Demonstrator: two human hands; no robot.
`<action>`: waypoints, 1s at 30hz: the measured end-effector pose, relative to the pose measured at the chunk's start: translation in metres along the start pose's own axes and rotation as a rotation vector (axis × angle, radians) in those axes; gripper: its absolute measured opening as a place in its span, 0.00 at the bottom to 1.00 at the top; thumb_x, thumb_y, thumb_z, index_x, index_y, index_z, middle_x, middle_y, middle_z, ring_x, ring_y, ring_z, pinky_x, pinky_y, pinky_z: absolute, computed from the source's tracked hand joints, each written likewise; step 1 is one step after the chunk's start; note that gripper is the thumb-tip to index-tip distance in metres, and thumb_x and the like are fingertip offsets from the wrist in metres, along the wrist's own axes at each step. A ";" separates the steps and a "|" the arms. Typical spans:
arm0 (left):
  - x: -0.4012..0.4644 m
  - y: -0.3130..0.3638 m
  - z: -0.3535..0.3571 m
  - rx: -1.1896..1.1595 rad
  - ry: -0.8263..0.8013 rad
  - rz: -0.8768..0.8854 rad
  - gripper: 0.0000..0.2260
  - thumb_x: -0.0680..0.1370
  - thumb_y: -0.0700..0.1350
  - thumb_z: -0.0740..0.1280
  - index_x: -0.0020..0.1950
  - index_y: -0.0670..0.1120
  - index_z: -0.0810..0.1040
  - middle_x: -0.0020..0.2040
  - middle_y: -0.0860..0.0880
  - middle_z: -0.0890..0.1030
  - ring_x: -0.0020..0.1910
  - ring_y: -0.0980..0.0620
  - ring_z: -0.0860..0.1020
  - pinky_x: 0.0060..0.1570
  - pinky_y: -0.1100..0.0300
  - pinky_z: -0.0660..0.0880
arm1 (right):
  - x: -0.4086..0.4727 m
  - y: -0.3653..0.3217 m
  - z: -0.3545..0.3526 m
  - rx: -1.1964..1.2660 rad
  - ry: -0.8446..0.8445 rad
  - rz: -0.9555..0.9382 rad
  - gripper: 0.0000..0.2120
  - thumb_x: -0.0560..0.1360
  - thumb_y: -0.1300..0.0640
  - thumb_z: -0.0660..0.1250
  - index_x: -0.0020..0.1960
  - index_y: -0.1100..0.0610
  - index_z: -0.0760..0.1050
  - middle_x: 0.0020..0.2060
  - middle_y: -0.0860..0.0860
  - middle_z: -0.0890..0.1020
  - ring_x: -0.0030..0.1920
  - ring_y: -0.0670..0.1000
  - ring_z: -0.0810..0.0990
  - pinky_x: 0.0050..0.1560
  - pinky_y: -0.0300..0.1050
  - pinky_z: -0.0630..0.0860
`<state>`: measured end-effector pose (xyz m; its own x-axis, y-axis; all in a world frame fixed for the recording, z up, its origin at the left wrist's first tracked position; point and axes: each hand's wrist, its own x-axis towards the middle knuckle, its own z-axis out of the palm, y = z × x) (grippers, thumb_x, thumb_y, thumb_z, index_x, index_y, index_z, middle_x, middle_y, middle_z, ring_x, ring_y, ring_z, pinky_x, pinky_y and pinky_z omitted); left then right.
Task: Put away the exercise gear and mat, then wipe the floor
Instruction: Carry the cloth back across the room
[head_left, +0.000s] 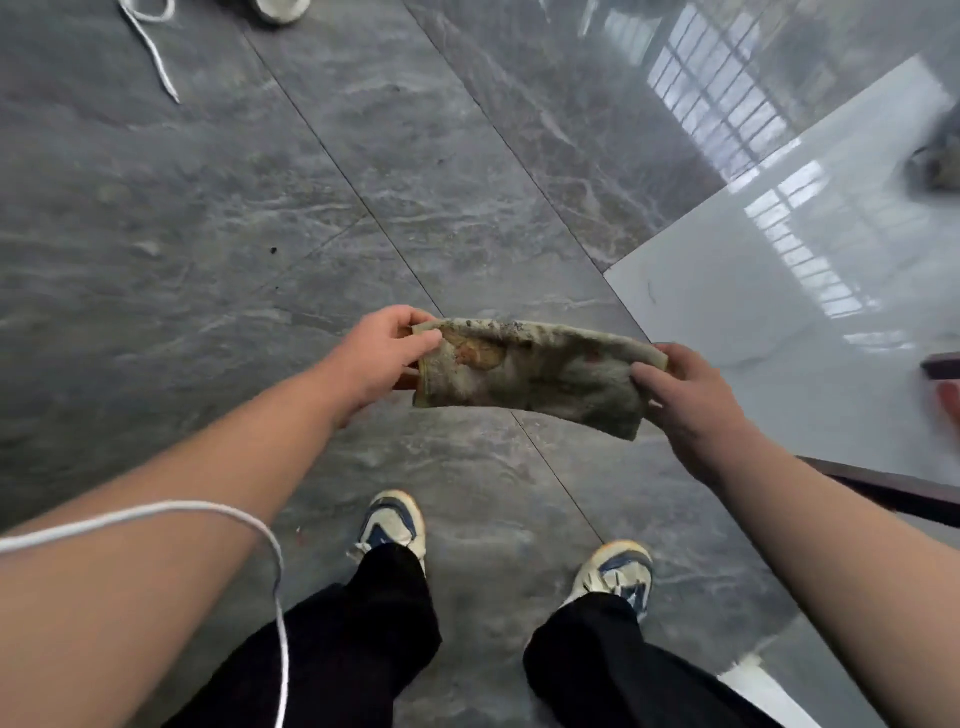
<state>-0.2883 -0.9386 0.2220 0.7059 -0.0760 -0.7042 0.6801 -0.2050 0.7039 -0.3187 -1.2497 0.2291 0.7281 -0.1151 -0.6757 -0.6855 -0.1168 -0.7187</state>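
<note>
Fingers of left hand (382, 353) and right hand (685, 400) pinched opposite ends of the stained cloth (530, 371), holding it stretched flat in the air above the grey floor (208, 234), probably to fold a wiping face. No gear or mat visible.

A stained, dirty greenish cloth (535, 376) is hanging folded and stretched lengthwise mid-frame, above the glossy grey marble floor (208, 234)
</note>
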 end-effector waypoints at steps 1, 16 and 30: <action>-0.032 0.029 -0.010 -0.073 0.017 0.004 0.03 0.80 0.41 0.65 0.50 0.48 0.78 0.45 0.48 0.81 0.40 0.54 0.81 0.36 0.57 0.78 | -0.027 -0.036 0.003 0.072 -0.002 -0.001 0.06 0.77 0.63 0.64 0.50 0.55 0.77 0.41 0.50 0.82 0.44 0.51 0.81 0.49 0.57 0.78; -0.496 0.374 -0.143 -0.453 0.220 0.381 0.03 0.80 0.40 0.65 0.52 0.46 0.77 0.44 0.44 0.81 0.40 0.48 0.82 0.38 0.50 0.81 | -0.457 -0.487 0.128 -0.010 -0.206 -0.533 0.04 0.77 0.53 0.65 0.50 0.52 0.76 0.36 0.47 0.79 0.34 0.42 0.76 0.36 0.43 0.71; -0.760 0.249 -0.129 -0.703 0.883 0.676 0.16 0.76 0.39 0.69 0.63 0.39 0.75 0.56 0.37 0.80 0.53 0.43 0.79 0.50 0.49 0.76 | -0.689 -0.449 0.225 -0.272 -1.171 -0.657 0.15 0.72 0.59 0.67 0.58 0.52 0.73 0.46 0.56 0.83 0.40 0.52 0.81 0.33 0.42 0.76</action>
<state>-0.6302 -0.8063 0.9448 0.6540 0.7514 -0.0876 -0.0881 0.1906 0.9777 -0.5114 -0.8962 0.9805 0.4004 0.9140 -0.0652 -0.0958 -0.0290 -0.9950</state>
